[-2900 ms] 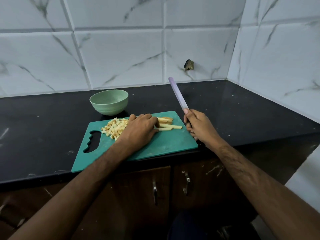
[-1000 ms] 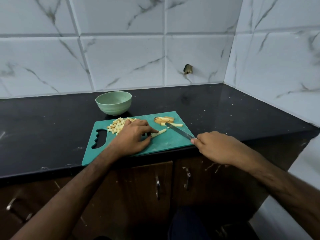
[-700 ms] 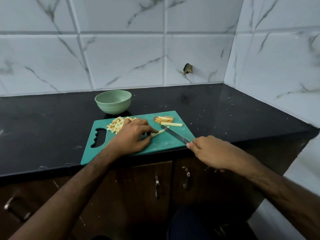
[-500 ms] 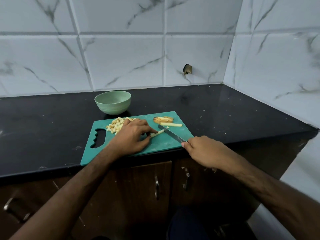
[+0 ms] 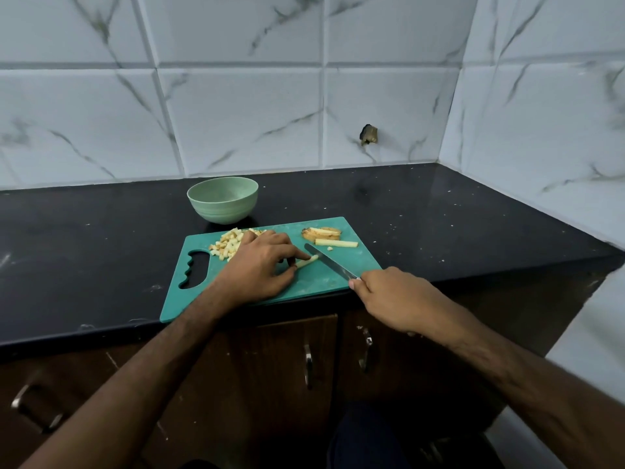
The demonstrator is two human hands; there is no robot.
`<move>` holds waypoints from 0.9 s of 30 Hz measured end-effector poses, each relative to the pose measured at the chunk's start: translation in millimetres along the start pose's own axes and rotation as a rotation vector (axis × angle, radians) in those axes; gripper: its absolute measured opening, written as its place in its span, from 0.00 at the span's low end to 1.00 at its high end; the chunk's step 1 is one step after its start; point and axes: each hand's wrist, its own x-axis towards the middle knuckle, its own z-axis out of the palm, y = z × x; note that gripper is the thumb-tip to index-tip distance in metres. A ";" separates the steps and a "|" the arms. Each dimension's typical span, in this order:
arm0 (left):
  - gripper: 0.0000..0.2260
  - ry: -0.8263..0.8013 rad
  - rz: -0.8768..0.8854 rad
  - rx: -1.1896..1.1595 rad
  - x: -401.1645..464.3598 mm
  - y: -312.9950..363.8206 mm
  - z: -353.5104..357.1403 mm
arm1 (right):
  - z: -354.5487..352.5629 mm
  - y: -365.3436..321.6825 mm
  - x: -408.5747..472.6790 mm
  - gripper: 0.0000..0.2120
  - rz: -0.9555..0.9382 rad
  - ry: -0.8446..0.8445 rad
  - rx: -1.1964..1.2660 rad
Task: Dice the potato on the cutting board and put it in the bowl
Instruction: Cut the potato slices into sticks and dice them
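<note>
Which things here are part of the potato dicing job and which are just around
In use: cutting board, knife, potato stick held by left hand, diced pile, uncut sticks, bowl, right hand.
Just around: countertop, cabinet handles.

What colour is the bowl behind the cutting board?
Pale green, seen in the head view: the bowl stands on the black counter.

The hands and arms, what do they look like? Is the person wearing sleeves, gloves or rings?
Both are bare. The left hand and right hand have no gloves, and no rings or watch show. The forearms are uncovered with no sleeves in view. No cables or markings, just a person's two arms.
</note>
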 end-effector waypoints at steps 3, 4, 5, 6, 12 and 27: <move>0.19 0.017 0.003 -0.001 -0.8 0.6 -0.9 | -5.7 2.6 7.3 0.20 0.018 0.002 0.020; 0.19 0.023 0.005 -0.001 -1.2 0.9 -0.9 | -7.5 4.3 8.2 0.20 0.022 0.002 0.043; 0.19 0.029 0.007 -0.001 -1.4 0.9 -1.2 | -9.1 5.5 8.5 0.20 0.023 -0.005 0.066; 0.19 0.034 0.009 -0.002 -1.6 0.8 -1.3 | -10.4 6.1 7.1 0.20 0.020 -0.015 0.080; 0.17 0.048 0.013 -0.004 -1.4 0.9 -0.6 | -1.5 2.9 0.3 0.20 0.010 -0.038 0.059; 0.08 0.071 0.018 0.005 -2.6 2.6 -3.4 | -8.3 -6.6 -3.6 0.21 0.015 -0.042 0.033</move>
